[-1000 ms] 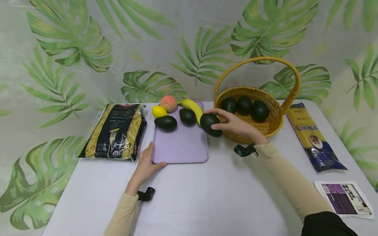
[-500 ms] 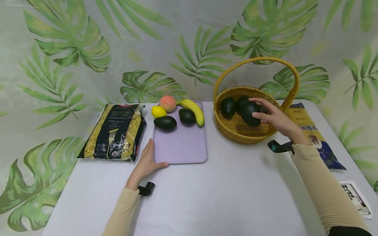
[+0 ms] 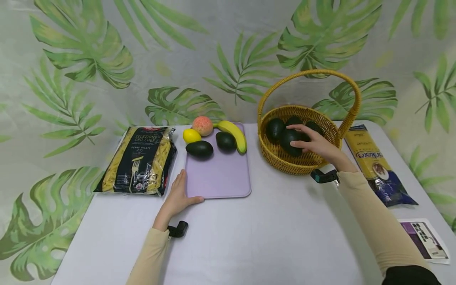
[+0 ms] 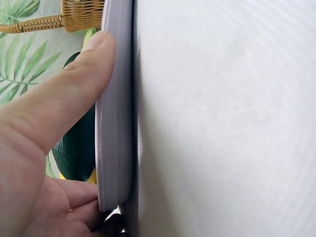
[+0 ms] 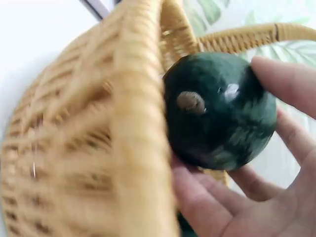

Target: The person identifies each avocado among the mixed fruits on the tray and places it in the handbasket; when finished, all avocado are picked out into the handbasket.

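My right hand [image 3: 313,144] grips a dark green avocado [image 3: 289,143] inside the wicker basket [image 3: 285,163]. In the right wrist view, fingers and thumb surround this avocado [image 5: 222,133], whose brown stem end shows beside the basket rim [image 5: 140,98]. Other avocados [image 3: 275,129] lie behind and beside it, partly hidden by the hand. My left hand [image 3: 177,198] rests at the near left corner of a lilac tray [image 3: 219,178]. Its thumb lies along the front rim and its fingers along the left side; the left wrist view shows the thumb touching the tray edge [image 4: 114,148].
On the tray's far part sit two avocados [image 3: 200,149], a banana [image 3: 233,133], a lemon [image 3: 192,135] and a peach [image 3: 202,125]. A penne bag [image 3: 137,160] lies left; a yellow-blue pasta packet [image 3: 379,166] and a white-purple packet [image 3: 425,239] lie right. The basket handle [image 3: 310,73] arches overhead.
My right hand has carried the avocado from the tray's right edge into the basket, then shifted left and lower there. My left hand has stayed at the tray corner.
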Demonstrator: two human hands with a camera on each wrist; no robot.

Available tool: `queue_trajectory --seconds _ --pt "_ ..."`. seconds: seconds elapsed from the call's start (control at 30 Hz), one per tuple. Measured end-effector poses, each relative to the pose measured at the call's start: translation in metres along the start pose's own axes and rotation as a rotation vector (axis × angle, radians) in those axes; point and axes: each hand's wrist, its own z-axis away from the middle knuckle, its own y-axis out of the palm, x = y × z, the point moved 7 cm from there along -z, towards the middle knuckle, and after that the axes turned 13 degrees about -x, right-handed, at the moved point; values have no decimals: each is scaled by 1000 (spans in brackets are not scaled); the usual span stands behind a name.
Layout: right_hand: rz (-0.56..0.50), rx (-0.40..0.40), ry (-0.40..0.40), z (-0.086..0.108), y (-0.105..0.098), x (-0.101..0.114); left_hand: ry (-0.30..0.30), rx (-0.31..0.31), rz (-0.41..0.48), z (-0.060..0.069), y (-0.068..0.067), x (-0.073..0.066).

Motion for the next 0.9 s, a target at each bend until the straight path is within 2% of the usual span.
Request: queue_trajectory --seconds 0.17,0.43,0.73,0.9 --pt "45 23 -33 -8 19 3 5 -6 -9 0 0 0" --pt "234 34 -145 -16 40 7 15 -5 -11 0 1 1" --pt "242 39 -73 -10 39 -4 46 1 -1 1 1 0" --pt "214 14 -78 -2 31 -6 39 3 5 2 1 0"
